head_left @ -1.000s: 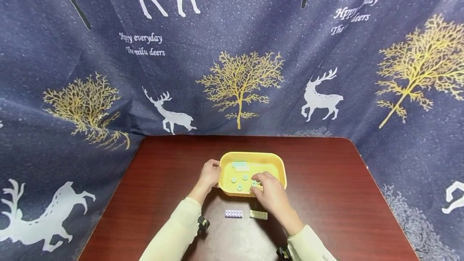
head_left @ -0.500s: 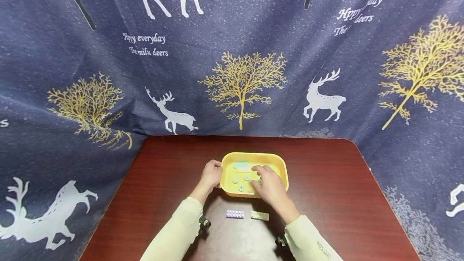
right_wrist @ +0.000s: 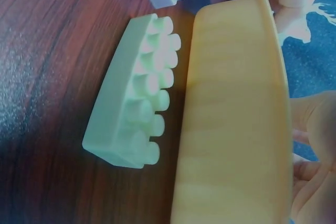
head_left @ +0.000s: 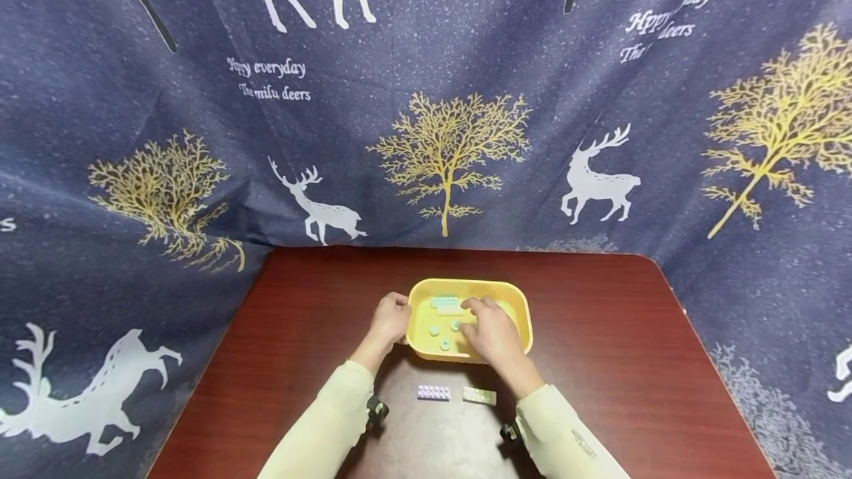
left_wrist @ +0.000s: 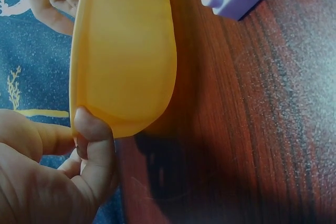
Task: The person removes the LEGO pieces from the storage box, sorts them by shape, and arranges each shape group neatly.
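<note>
My left hand [head_left: 390, 318] grips the left end of a yellow plastic tub [head_left: 486, 284]; in the left wrist view its thumb presses the tub's outer wall [left_wrist: 126, 51] close to the rim. Over the tub's right half, my right hand [head_left: 492, 331] reaches in with thumb and index finger spread apart. Nothing shows between them, though the tub wall [right_wrist: 236, 103] hides part of that hand in the right wrist view. Inside lie a teal toy brick [head_left: 444, 301], a pale brick [head_left: 450, 310] and small round teal pieces [head_left: 444, 344], one close to the right thumb.
In front of the tub, a purple brick [head_left: 433, 393] and a pale green studded brick [right_wrist: 126, 98] lie on the dark red wooden table [head_left: 319, 294]. A blue curtain [head_left: 373, 35] with deer and trees hangs behind and at the sides.
My right hand has shifted farther in and leftward over the tub, away from the round piece it was around at first. The left hand stays on the rim. The head view has shifted slightly.
</note>
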A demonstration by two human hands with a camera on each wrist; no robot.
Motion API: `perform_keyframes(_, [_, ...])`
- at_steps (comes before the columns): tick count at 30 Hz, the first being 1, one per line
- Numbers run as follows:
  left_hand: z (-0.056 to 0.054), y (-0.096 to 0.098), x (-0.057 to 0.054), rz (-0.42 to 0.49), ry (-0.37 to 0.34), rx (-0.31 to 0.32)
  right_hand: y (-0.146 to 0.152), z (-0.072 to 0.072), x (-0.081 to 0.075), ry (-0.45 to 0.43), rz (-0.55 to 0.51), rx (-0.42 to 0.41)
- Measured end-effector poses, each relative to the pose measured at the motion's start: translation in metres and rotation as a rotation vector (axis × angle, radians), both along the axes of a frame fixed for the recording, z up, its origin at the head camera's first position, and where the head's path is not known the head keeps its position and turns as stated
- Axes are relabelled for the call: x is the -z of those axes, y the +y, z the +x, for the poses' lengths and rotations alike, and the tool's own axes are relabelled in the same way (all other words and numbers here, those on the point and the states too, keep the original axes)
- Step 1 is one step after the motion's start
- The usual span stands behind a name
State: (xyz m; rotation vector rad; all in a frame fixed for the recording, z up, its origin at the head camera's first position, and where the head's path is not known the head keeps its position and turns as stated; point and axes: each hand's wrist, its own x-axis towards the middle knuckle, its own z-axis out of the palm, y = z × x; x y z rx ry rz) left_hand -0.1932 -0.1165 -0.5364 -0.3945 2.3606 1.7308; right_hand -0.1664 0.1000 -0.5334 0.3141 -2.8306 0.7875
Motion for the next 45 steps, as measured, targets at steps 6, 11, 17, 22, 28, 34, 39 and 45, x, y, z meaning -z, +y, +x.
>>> perform_keyframes(6, [0.000,0.000,0.001,-0.008,0.009,0.008,-0.001,-0.006,0.005,-0.048,0.027,-0.008])
perform_keyframes(11, [0.000,0.000,0.000,-0.004,0.013,0.011,-0.002,-0.009,0.010,-0.055,0.034,-0.013])
perform_keyframes(17, [0.001,0.001,0.000,0.001,0.013,0.006,-0.004,-0.012,0.014,-0.029,0.026,-0.028])
perform_keyframes(22, [0.003,0.001,-0.001,0.007,0.018,0.004,-0.006,-0.017,0.018,-0.018,0.026,-0.032])
perform_keyframes(28, [0.003,0.000,0.000,0.027,0.034,0.014,-0.008,-0.023,0.022,-0.021,0.031,-0.034])
perform_keyframes(34, [0.002,-0.001,0.004,0.025,0.038,0.024,-0.011,-0.027,0.021,-0.007,0.028,-0.055])
perform_keyframes(39, [0.004,-0.001,0.002,0.015,0.034,0.021,-0.014,-0.030,0.021,0.003,0.023,-0.073])
perform_keyframes(45, [0.005,-0.001,0.000,0.024,0.040,0.016,-0.017,-0.033,0.023,-0.016,0.037,-0.078])
